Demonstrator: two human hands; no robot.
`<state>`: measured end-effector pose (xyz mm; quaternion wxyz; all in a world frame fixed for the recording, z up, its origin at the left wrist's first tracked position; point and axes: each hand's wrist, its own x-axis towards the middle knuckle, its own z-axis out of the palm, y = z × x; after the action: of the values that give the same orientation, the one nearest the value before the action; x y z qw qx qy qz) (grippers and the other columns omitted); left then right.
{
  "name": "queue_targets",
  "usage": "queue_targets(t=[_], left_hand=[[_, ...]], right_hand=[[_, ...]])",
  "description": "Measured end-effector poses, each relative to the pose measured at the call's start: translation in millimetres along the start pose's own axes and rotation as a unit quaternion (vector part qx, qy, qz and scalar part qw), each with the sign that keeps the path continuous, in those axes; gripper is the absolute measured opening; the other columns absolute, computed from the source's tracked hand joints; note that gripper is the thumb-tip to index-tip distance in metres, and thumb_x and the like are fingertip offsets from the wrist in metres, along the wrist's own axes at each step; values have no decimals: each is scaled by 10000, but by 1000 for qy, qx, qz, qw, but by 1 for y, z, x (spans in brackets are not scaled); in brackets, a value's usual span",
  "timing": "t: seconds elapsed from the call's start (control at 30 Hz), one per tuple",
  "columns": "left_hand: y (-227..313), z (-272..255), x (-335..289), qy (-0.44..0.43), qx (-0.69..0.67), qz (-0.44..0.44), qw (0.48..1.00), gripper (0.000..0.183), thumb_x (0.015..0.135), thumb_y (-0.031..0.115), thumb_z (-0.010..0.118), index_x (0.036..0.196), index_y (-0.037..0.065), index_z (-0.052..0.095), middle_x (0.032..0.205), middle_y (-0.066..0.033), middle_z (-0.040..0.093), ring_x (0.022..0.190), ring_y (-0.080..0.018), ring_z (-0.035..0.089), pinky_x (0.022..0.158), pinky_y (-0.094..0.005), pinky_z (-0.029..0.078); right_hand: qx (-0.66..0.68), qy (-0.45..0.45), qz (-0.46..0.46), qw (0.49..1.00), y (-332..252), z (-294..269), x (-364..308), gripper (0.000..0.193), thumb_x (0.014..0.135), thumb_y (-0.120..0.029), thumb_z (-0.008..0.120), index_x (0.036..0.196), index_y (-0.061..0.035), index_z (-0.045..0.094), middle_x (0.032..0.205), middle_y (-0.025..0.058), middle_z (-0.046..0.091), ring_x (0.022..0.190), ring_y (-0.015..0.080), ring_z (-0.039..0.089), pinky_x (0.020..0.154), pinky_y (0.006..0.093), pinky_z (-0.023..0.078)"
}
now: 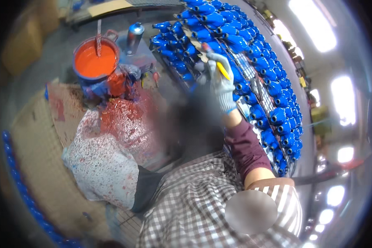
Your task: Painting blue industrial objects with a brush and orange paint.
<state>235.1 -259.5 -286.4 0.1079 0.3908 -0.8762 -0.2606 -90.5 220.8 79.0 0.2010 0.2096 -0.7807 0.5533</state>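
My right hand [222, 82], in a pale knit glove, is raised at the rack of glossy blue bottle-shaped pieces [235, 43]. Its fingers are closed around a slim tool with a yellow handle [223, 71]; the kind of tool does not show clearly. A reddish tip [205, 47] lies just beyond the fingers. White cloth-like covering [103, 165], speckled with red paint, wraps my left forearm and hides the left hand and its fingers. That covering's far end rests beside a board [130, 122] wet with red paint. A blurred grey patch hides what lies between my arms.
A bucket [75, 62] of orange-red paint [94, 60] with a stirring stick [98, 37] stands at the far left. Next to it is a blue spray can [134, 39]. Paint-stained cardboard [64, 107] lies below the bucket. More blue pieces [22, 188] line the left edge.
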Motion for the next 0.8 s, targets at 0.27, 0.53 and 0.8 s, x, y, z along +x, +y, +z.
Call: queue_targets(t=[0.27, 0.53, 0.8], left_hand=[[11, -74, -94, 144, -118, -87, 979, 438, 917, 297, 541, 1260, 27, 509, 1232, -190, 562, 1107, -294, 569, 960, -393, 440], [33, -143, -177, 263, -235, -178, 919, 509, 949, 313, 530, 1348, 11, 438, 1310, -197, 521, 1158, -267, 541, 1011, -372, 411], [63, -193, -120, 299, -68, 50, 951, 501, 985, 341, 494, 1309, -42, 486, 1373, -231, 458, 1257, -336, 447, 1057, -403, 368]], right_hand=[[-430, 87, 6, 899, 160, -101, 131, 394, 831, -168, 652, 1185, -120, 486, 1175, 210, 540, 1024, 381, 590, 833, 435, 490], [-212, 170, 24, 962, 173, -97, 134, 447, 703, -71, 768, 1075, -83, 520, 1013, 131, 575, 905, 279, 595, 828, 365, 481], [-35, 153, -64, 985, 80, -165, 102, 282, 790, 28, 716, 983, -69, 535, 946, 69, 635, 787, 113, 567, 724, 249, 487]])
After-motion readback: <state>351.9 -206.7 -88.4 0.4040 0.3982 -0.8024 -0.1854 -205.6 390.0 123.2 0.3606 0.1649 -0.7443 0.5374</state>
